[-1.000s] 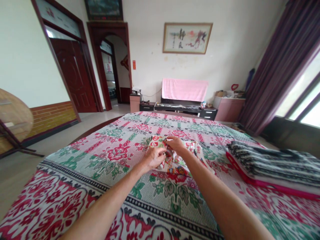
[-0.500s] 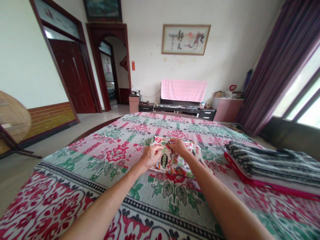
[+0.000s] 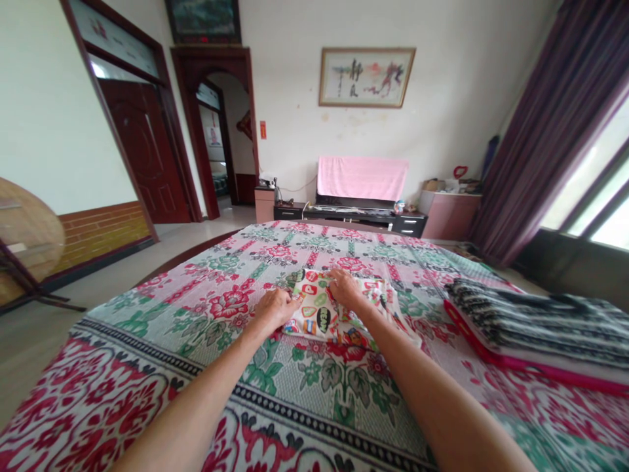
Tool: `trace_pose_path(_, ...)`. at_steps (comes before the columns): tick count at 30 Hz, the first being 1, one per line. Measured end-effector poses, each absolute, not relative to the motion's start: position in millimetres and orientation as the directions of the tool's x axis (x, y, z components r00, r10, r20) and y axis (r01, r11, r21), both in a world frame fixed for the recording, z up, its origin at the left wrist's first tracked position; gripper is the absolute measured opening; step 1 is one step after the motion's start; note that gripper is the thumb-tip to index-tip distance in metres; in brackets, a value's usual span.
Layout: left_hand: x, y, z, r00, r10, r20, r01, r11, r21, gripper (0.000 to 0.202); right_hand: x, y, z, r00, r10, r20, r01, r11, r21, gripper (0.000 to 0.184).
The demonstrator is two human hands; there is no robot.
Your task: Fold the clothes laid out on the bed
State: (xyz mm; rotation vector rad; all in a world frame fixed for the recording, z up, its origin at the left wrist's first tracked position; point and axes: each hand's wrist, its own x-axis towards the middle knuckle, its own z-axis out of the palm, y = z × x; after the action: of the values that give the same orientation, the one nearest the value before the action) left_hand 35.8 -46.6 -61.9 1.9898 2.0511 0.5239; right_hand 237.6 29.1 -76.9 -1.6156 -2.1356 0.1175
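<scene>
A small white cloth with bright cartoon patches lies folded on the floral bedspread in the middle of the bed. My left hand rests at the cloth's left edge, its fingers curled and pinching that edge. My right hand lies on the cloth's top right part, fingers pressed down on the fabric. More of the same printed fabric spreads out to the right under my right forearm.
A folded black-and-white striped blanket with red trim sits on the bed's right side. Beyond the bed stand a low dark cabinet with a pink towel, a pink cupboard, purple curtains at right, dark doors at left.
My hands were close together working the cloth in the middle. Now the left hand has drawn out to the left edge and the cloth lies flatter and wider.
</scene>
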Motion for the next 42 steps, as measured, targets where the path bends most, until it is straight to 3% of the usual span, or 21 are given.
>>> trace_pose_path(4, 34, -46, -63, -0.021, 0.996, 0.081, 0.937, -0.009, 0.350, 0.036, 242, 30, -87, -0.213, 0.952, 0.218, 0.900, 0.278, -0.335, 0.036)
trace_pose_path(13, 36, -50, -66, -0.040, 0.996, 0.077, 0.955, 0.016, 0.296, 0.048, 263, 27, -77, -0.302, 0.935, 0.186, 0.867, 0.350, -0.354, 0.036)
trace_pose_path(22, 40, -50, -69, -0.056, 0.991, 0.121, 0.977, 0.029, 0.213, 0.048, 366, -9, -79, 0.093, 0.935, 0.343, 0.906, 0.063, -0.418, 0.036)
trace_pose_path(28, 41, -53, -66, -0.048, 0.991, 0.124, 0.982, 0.024, 0.187, 0.051, 406, -27, -95, 0.226, 0.919, 0.324, 0.882, -0.051, -0.469, 0.031)
trace_pose_path(32, 40, -52, -68, -0.057, 0.991, 0.118, 0.984, 0.036, 0.172, 0.054, 404, -31, -98, 0.215, 0.925, 0.313, 0.885, -0.050, -0.463, 0.029)
trace_pose_path(36, 33, -46, -72, -0.034, 0.995, 0.097, 0.970, 0.010, 0.242, 0.055, 396, -31, -99, 0.155, 0.922, 0.355, 0.911, 0.006, -0.413, 0.032)
trace_pose_path(42, 11, -29, -72, 0.115, 0.993, -0.040, 0.899, -0.087, 0.428, 0.054, 390, -33, -99, 0.032, 0.930, 0.365, 0.936, 0.100, -0.338, 0.041)
